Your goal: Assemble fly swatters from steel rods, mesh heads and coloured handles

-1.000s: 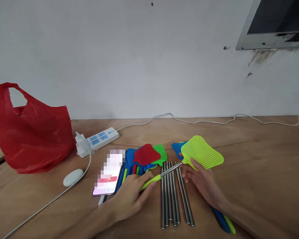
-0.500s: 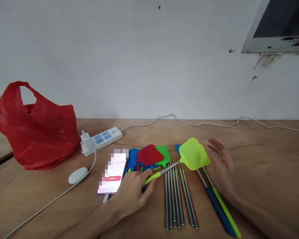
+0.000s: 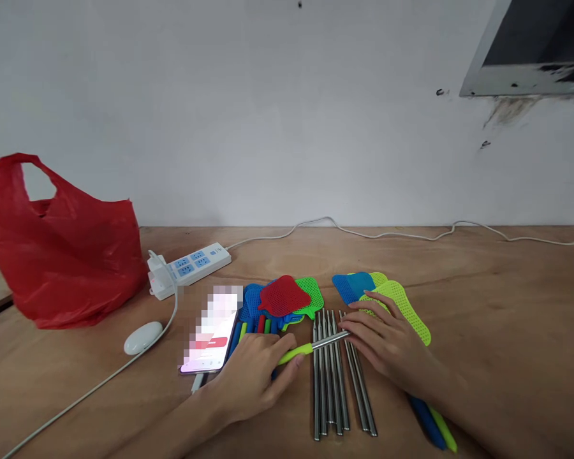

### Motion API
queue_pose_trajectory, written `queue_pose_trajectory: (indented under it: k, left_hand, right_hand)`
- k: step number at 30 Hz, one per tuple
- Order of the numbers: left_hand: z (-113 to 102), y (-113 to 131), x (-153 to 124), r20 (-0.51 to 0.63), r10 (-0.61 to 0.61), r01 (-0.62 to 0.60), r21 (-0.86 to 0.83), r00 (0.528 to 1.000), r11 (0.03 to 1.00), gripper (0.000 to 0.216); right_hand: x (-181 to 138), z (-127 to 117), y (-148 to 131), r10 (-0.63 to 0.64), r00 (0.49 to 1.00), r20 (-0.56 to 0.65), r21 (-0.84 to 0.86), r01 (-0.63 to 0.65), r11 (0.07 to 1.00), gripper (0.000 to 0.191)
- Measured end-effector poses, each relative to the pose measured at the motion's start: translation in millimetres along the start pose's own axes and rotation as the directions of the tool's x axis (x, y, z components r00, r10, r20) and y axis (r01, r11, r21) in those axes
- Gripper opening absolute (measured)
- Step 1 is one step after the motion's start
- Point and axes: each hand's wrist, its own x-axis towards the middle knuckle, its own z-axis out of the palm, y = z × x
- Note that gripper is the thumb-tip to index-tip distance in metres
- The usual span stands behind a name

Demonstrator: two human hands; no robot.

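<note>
My left hand (image 3: 253, 373) is closed round the yellow-green handle of a fly swatter (image 3: 330, 340), whose short metal shaft points right. My right hand (image 3: 387, 338) is closed over the shaft's far end, and the yellow-green mesh head (image 3: 406, 306) shows beyond its fingers. Between and below the hands lie several metal rods (image 3: 330, 382), side by side. Behind my left hand are loose swatter heads, with a red head (image 3: 286, 296) above a green head (image 3: 310, 294) and blue ones. Coloured handles (image 3: 261, 325) lie there, partly hidden. A blue swatter head (image 3: 351, 288) rests behind my right hand.
A phone (image 3: 213, 331) with a lit screen lies left of my left hand. Farther left are a white power strip (image 3: 203, 261), a white mouse-shaped object (image 3: 143, 338) and a red plastic bag (image 3: 71, 255). Blue and yellow-green handles (image 3: 428, 421) lie under my right forearm.
My right hand has moved left from beside the swatter's head onto its shaft end. The head has shifted right and slightly down. My left hand keeps its grip on the handle.
</note>
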Motion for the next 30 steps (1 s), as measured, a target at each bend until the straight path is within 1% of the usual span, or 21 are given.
queue_pose_trajectory:
  k: [4,9,11,14,18,23,27,30]
  left_hand:
    - [-0.4,-0.8,2.4,0.014,0.022,-0.023,0.07,1.0,0.997,0.03]
    - [-5.6,3.6,8.0,0.029,0.007,-0.012,0.167,1.0,0.986,0.027]
    - [-8.2,7.3,9.6,0.043,0.02,-0.029,0.209,0.999,0.978,0.026]
    - [-12.1,13.5,11.4,0.076,0.058,-0.074,0.243,0.995,0.967,0.025]
    - [-16.5,20.3,14.1,0.15,0.103,-0.137,0.238,0.983,0.962,0.024]
    - [-15.7,21.3,16.5,0.206,0.106,-0.165,0.295,0.973,0.941,0.023]
    - [-13.5,20.5,15.0,0.21,0.12,-0.186,0.331,0.97,0.925,0.026]
    - [-14.7,20.2,10.6,0.198,0.159,-0.219,0.334,0.967,0.917,0.026]
  right_hand:
    - [-2.3,2.5,4.1,-0.029,0.997,0.071,-0.012,0.03,0.999,0.02]
    - [0.7,1.8,0.3,-0.056,0.98,0.189,-0.126,0.081,0.989,0.013]
    - [3.9,-1.3,-2.2,-0.067,0.97,0.236,-0.155,0.105,0.982,0.014]
    - [9.1,-6.8,-6.6,-0.084,0.957,0.276,-0.169,0.134,0.977,0.02]
    - [13.7,-10.6,-12.1,-0.09,0.947,0.309,-0.171,0.148,0.974,0.026]
    - [13.3,-7.9,-15.6,-0.096,0.932,0.349,-0.142,0.153,0.978,0.027]
    - [12.0,-6.7,-18.0,-0.111,0.942,0.318,-0.131,0.159,0.979,0.024]
    - [13.8,-12.2,-18.0,-0.117,0.942,0.315,-0.093,0.153,0.984,0.023]
